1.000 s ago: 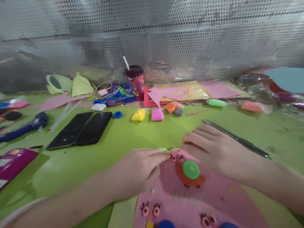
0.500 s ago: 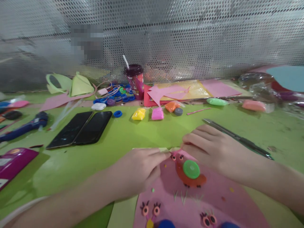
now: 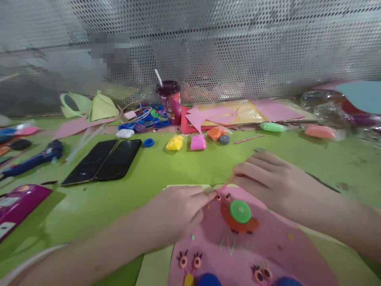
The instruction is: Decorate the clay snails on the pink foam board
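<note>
A pink paper sheet [image 3: 268,246] lies on the green table in front of me, on a pale yellow sheet. It carries an orange clay snail with a green bottle cap [image 3: 239,211] as shell, and more clay figures with eyes near the bottom edge. My left hand [image 3: 178,210] rests on the sheet's left upper edge, fingers curled and pinched close to the snail's head. My right hand [image 3: 268,180] lies fingers-together on the sheet's top corner, just above the snail.
Two black phones [image 3: 104,161] lie side by side to the left. Bags of yellow [image 3: 175,143], pink [image 3: 198,142] and orange clay sit beyond. A cup with a straw [image 3: 169,101], blue caps, coloured papers and a blue glue gun [image 3: 32,159] line the back and left.
My right hand has shifted slightly right and up, now covering more of the scissors behind it. The left hand stays in place.
</note>
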`<state>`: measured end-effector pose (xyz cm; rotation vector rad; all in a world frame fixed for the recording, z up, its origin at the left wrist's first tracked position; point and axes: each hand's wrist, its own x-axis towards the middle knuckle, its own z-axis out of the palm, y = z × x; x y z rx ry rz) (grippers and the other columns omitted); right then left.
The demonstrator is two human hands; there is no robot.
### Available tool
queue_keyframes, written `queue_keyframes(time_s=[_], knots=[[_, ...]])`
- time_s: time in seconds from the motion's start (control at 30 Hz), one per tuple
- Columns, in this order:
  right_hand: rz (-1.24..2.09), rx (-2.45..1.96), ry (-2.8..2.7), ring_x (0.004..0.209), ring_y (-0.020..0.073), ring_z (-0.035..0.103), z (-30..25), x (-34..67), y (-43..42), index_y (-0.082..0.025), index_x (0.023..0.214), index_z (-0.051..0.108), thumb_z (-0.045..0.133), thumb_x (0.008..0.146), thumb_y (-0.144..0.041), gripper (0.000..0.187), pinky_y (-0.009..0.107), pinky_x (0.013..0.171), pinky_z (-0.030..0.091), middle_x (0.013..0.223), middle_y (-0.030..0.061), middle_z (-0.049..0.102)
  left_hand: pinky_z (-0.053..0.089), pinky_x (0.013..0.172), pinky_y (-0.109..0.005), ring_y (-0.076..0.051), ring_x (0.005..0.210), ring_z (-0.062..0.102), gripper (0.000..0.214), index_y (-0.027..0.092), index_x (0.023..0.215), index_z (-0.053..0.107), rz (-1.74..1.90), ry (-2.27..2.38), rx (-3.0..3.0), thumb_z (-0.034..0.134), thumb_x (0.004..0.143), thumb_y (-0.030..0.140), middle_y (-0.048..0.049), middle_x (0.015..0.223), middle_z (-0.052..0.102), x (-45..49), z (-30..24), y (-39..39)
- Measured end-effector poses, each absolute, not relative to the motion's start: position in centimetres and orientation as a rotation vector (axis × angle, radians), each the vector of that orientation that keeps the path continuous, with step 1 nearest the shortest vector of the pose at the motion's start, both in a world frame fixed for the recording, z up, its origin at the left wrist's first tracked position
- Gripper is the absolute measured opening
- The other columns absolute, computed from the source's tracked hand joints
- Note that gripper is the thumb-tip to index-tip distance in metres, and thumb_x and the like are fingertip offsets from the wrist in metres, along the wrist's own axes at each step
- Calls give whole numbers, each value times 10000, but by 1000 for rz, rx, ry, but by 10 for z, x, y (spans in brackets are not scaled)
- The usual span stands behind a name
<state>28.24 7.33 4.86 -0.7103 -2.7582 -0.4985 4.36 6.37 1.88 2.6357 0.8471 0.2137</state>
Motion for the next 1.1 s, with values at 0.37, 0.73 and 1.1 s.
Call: queue_keyframes(time_s=[0.37,0.73,1.1], knots=[[-610,-733,-2667,816,209,509,52,304,82,-108,868,602,261,893,16,363,351,725,425,904,100,609,481,954,-341,-189,1086,604,420,154,1274,538,244,946,2552,362,893,127,-68,1229,630,41,20,66],[-648,-772,-2680,822,222,555,49,307,85,-114,870,620,245,861,35,404,365,692,461,894,96,623,471,979,-319,-184,1134,575,376,121,1264,536,247,834,2717,368,928,138,-96,1242,616,40,14,64],[-384,-886,-2603,775,185,642,44,302,71,-163,1219,516,248,861,2,477,303,574,530,996,89,609,485,946,-291,-160,1095,602,469,183,1327,492,256,984,2509,370,878,122,-48,1273,603,39,14,65]])
